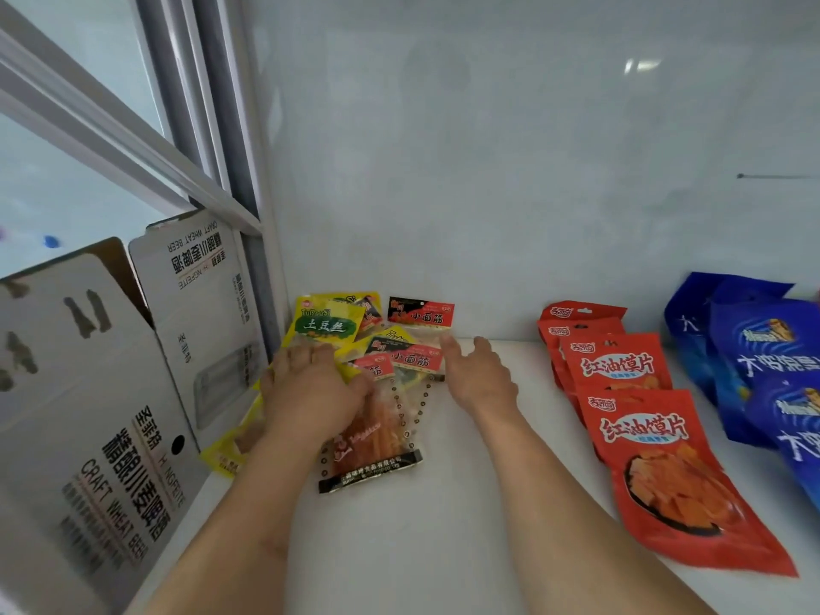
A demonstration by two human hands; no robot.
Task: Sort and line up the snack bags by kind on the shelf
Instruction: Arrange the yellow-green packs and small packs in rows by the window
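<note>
My left hand (310, 392) presses flat on the mixed heap of small yellow and red-black snack packets (377, 348) in the shelf's (443, 503) back-left corner to steady it, grip wide, while my right hand (477, 375) hovers wide beside it, probably to pull kinds apart.

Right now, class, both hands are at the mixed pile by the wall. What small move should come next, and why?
Probably pull one red-topped packet out toward the bare shelf with the right hand. It lies overlapped with the yellow packet in one heap, while the left hand presses flat on that heap. The red bags and blue bags already sit in rows.
</note>
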